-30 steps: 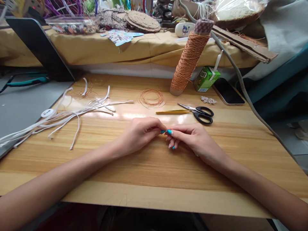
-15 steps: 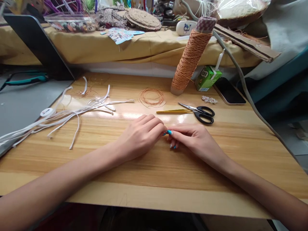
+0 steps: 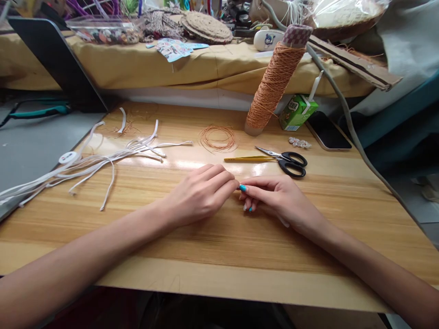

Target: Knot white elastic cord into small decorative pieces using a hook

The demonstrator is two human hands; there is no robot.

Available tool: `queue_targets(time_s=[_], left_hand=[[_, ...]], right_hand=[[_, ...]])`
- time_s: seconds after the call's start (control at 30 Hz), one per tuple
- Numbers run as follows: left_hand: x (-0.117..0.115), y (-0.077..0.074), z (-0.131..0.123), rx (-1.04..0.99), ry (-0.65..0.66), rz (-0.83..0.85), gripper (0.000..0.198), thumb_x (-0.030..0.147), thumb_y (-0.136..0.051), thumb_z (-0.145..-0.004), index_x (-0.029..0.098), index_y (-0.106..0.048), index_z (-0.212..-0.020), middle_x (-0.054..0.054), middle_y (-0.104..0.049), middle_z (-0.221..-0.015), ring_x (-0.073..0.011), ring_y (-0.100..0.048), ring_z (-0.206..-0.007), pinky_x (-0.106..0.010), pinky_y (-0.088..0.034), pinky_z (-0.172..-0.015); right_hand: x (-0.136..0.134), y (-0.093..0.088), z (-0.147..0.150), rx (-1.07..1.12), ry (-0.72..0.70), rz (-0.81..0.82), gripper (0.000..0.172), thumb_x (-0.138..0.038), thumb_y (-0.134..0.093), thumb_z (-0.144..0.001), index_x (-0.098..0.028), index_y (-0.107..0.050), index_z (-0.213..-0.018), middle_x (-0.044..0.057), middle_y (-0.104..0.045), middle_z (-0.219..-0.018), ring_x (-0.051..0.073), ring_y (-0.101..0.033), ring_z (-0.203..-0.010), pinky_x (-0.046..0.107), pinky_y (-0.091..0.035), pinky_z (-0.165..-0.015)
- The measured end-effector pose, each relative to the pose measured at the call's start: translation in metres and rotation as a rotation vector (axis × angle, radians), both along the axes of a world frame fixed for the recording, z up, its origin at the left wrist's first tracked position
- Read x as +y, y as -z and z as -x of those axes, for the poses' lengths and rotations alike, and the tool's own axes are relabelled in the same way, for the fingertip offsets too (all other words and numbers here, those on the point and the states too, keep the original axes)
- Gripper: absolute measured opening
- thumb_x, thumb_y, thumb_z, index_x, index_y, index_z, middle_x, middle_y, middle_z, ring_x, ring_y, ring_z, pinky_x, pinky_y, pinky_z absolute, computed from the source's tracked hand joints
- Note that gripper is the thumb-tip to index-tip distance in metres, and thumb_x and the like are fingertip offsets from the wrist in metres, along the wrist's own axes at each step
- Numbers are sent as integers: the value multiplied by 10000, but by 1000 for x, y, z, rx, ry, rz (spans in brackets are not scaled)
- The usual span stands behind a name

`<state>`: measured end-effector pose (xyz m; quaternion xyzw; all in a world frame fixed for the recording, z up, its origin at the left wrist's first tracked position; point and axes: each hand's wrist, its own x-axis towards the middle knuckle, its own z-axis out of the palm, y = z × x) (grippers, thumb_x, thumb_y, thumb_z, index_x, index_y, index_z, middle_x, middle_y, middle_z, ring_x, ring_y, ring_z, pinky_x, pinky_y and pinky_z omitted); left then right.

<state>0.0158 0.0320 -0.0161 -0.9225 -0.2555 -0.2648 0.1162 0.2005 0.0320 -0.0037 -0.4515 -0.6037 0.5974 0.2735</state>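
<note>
- Wood-grained desk [image 3: 206,258] fills most of the view, its front edge well nearer than the scissors [image 3: 281,158].
- Nearer than the scissors and to their left, the left hand [image 3: 206,194] bends palm down with fingers curled; its thumb is hidden, so I cannot tell how tightly it closes or what it has hold of.
- Just nearer than the scissors, the right hand [image 3: 270,196] presses thumb and forefinger together, other fingers curled beneath, its thumb tip meeting the left fingertips.
- Any small piece in that pinch sits nearer than the scissors and left of them, apart from them; it is too covered to name.
- For such fine fingertip work I would hold both pinches close, brace the forearms, roll the fingers rather than the wrists, and raise the left knuckles so the meeting point shows.
- At the scissors' left lie golden tweezers [image 3: 250,159]; white cords [image 3: 120,156] lie well left.
- Beyond the scissors and leftward is a coil of orange thread [image 3: 222,147]; behind them stands an orange spool [image 3: 274,84], with a green carton [image 3: 297,112] and a phone [image 3: 328,130] farther right.
- Farthest behind the scissors runs a cloth-covered shelf [image 3: 154,73].
</note>
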Motion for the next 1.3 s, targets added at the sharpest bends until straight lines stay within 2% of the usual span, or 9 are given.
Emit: queue_targets(time_s=[0.23,0.5,0.77,0.87,0.97,1.07,1.17,1.3], left_hand=[[0,0,-2,11,18,-54,229,130,-381,-865,104,-566,-732,-73,-609,-728,-160,-513,-689,-280,-424,-612],[-1,-3,-1,22,34,-112,225,121,-392,-855,101,-573,-722,-76,-611,-706,-166,-514,-662,-277,-425,-579],[-2,-3,-2,-1,50,-96,229,118,-402,-852,95,-587,-720,-74,-604,-688,-161,-491,-648,-265,-423,-571],[-2,-1,-2,-8,57,-73,226,112,-399,-851,94,-586,-725,-74,-598,-690,-155,-474,-652,-262,-418,-576],[-2,1,-3,-64,33,22,222,115,-402,-848,101,-577,-712,-70,-585,-693,-149,-459,-659,-261,-417,-586],[0,1,-4,-224,-7,247,155,141,-457,-824,109,-574,-727,-61,-579,-725,-141,-473,-700,-259,-433,-632],[0,-4,-4,-349,-16,447,84,169,-516,-800,113,-579,-805,-54,-592,-785,-137,-505,-776,-263,-449,-703],[1,-7,-5,-360,-41,438,172,202,-488,-828,104,-584,-932,-92,-575,-897,-154,-499,-876,-300,-447,-772]], right_hand=[[-1,0,-1,-56,-51,-83,157,-201,-515,-775,-136,-644,-714,-9,-600,-580,67,-557,-528,174,-447,-534],[-2,-2,-2,-133,-108,-183,184,-237,-501,-801,-153,-664,-807,1,-626,-625,84,-566,-566,191,-460,-560],[-5,-1,0,-227,-88,-337,216,-186,-474,-806,-151,-638,-669,-5,-615,-601,79,-552,-522,195,-453,-542],[-6,-2,2,-298,-84,-456,246,-170,-473,-807,-157,-624,-613,-6,-612,-602,81,-552,-529,202,-447,-555],[-8,-2,2,-389,-71,-618,254,-154,-470,-809,-167,-636,-616,-3,-618,-598,102,-569,-584,223,-439,-592],[-9,-1,1,-449,-49,-778,208,-146,-473,-805,-172,-672,-749,5,-624,-599,128,-585,-616,243,-446,-591],[-9,-1,-3,-476,-9,-956,204,-125,-488,-792,-168,-674,-864,31,-660,-687,147,-612,-662,250,-473,-594],[-7,-3,-6,-466,-22,-1132,214,-91,-487,-789,-154,-670,-880,58,-680,-762,138,-627,-691,229,-500,-627]])
